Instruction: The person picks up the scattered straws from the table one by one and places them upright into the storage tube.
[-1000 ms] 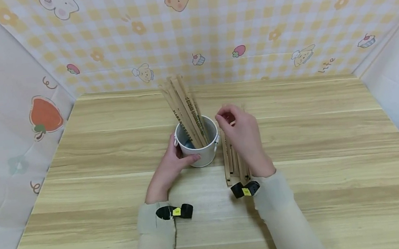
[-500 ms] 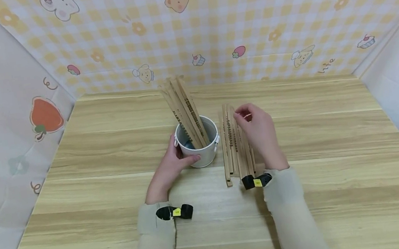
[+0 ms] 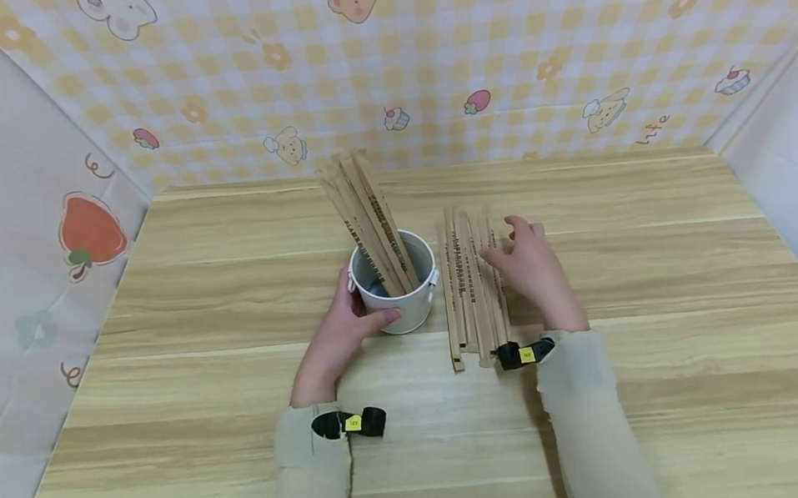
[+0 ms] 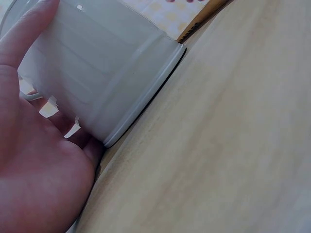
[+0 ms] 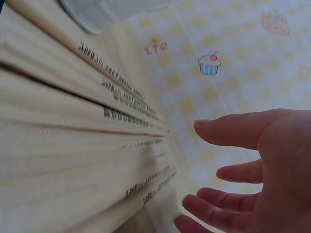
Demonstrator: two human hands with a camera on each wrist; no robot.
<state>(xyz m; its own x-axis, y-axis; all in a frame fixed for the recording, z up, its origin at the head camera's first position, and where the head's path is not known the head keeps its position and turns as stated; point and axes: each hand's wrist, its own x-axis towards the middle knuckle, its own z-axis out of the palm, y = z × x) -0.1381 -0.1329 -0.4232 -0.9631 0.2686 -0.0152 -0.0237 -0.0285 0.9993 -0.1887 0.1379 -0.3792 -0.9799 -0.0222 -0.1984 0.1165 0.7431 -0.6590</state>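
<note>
Hands (image 3: 534,273) two, bucket (image 3: 405,298) one, table (image 3: 689,379) one

1. Right hand (image 3: 534,269): moving right and down from above the bucket (image 3: 396,287) to the flat sticks (image 3: 470,286).
2. Its fingers (image 5: 228,133): opening from a pinch, now spreading loosely.

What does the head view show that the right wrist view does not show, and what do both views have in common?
Only the head view shows the left hand gripping the white bucket, the sleeved chopsticks standing in it, and the table as a whole. Only the right wrist view shows the print on the sleeves up close and the palm side of the fingers, spread and holding nothing. Both show the right hand open beside the flat row of chopsticks.
</note>
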